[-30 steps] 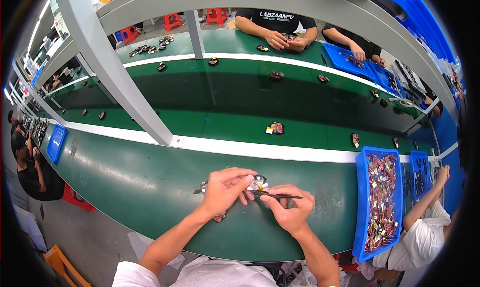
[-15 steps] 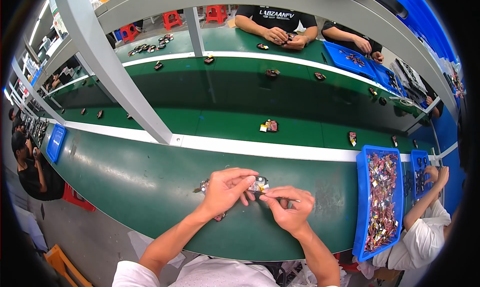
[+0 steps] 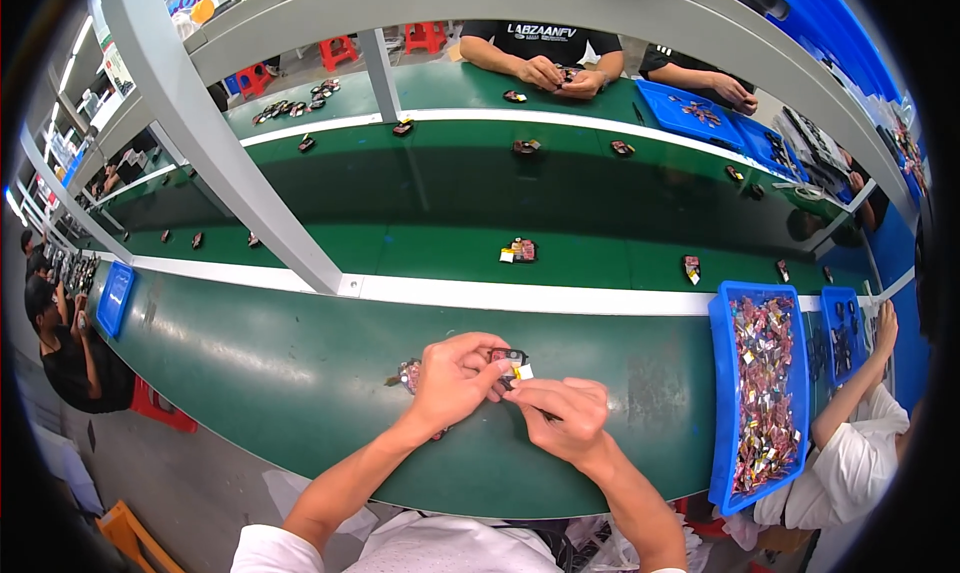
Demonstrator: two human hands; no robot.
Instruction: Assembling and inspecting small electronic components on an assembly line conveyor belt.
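Observation:
A small black-cased device [image 3: 515, 359] with a reddish circuit board, yellow tape and a white tab is held just above the green bench. My left hand [image 3: 448, 385] is closed round its left side, thumb on top. My right hand [image 3: 570, 413] is pinched at the device's lower right edge; a slim dark tool [image 3: 549, 415] shows partly beneath its fingers, its kind unclear. Beside my left hand lies another small circuit-board device [image 3: 408, 375], partly covered by that hand. One more dark piece [image 3: 438, 434] peeks out below my left wrist.
To my right stands a blue tray [image 3: 718, 393] heaped with small circuit boards. A white rail [image 3: 520, 298] parts the bench from the green belt carrying several devices [image 3: 519, 251]. A grey post [image 3: 240, 163] rises at left. Co-workers sit across and on both sides.
My right hand has moved slightly left, its fingers closer to my left hand at the device. The device is tilted differently. The belt pieces appear shifted slightly left with the view.

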